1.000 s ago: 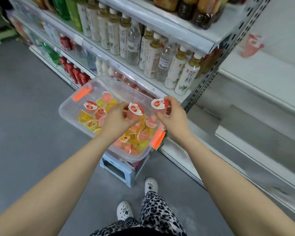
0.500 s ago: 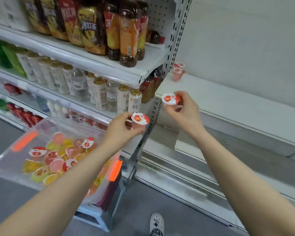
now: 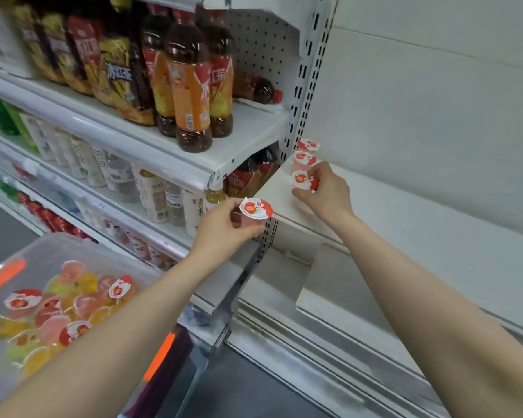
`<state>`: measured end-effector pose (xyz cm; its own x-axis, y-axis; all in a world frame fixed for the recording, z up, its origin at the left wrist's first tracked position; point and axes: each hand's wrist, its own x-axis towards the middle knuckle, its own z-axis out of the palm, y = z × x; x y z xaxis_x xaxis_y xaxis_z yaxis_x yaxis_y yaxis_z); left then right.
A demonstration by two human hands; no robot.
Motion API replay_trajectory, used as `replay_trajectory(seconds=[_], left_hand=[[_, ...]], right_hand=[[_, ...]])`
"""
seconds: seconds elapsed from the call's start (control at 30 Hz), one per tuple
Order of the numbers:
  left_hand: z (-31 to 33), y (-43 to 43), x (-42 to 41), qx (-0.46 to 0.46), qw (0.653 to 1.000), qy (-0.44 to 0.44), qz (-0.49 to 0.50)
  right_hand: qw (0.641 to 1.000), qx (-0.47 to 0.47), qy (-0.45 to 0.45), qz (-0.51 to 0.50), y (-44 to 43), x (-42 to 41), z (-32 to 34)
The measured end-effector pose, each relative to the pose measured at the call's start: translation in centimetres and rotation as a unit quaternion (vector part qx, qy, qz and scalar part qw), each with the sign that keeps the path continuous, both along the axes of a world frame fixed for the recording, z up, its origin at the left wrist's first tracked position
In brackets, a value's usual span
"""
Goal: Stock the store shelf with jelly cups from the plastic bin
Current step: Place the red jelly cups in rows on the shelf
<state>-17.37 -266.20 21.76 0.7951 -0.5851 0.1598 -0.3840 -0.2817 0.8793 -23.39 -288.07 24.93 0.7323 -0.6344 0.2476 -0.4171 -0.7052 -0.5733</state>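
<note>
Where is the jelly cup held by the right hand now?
Head view, right of centre: the red-lidded pink plastic jelly cup, held by the right hand, is at the left end of the white metal shelf, in front of two matching cups.

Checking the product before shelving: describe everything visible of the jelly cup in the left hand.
The jelly cup is small, clear plastic with pinkish jelly, sealed by a white and red lid printed with a strawberry. Lid up, slightly tilted, it is pinched by the left hand, just short of the white shelf.
</note>
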Motion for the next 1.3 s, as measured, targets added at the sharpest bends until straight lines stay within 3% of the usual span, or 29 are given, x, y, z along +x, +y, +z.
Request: replay_trajectory(seconds=[0.57, 0.8, 1.07, 1.3], left_hand=[[-0.1, -7.3, 3.0, -0.002, 0.999, -0.022, 0.039], [-0.6, -9.8, 3.2, 0.016, 0.998, -0.035, 0.043], [-0.8, -10.4, 3.0, 0.040, 0.997, -0.052, 0.043], [-0.8, -8.1, 3.3, 0.104, 0.983, -0.150, 0.036]], right_hand=[[0.995, -0.015, -0.067, 0.065, -3.9, 3.1, -2.6], [0.984, -0.113, -0.022, 0.135, -6.2, 1.5, -3.0], [0.964, -0.220, 0.051, 0.142, -7.0, 0.1, -2.2], [0.945, -0.295, 0.091, 0.112, -5.9, -1.8, -1.4]])
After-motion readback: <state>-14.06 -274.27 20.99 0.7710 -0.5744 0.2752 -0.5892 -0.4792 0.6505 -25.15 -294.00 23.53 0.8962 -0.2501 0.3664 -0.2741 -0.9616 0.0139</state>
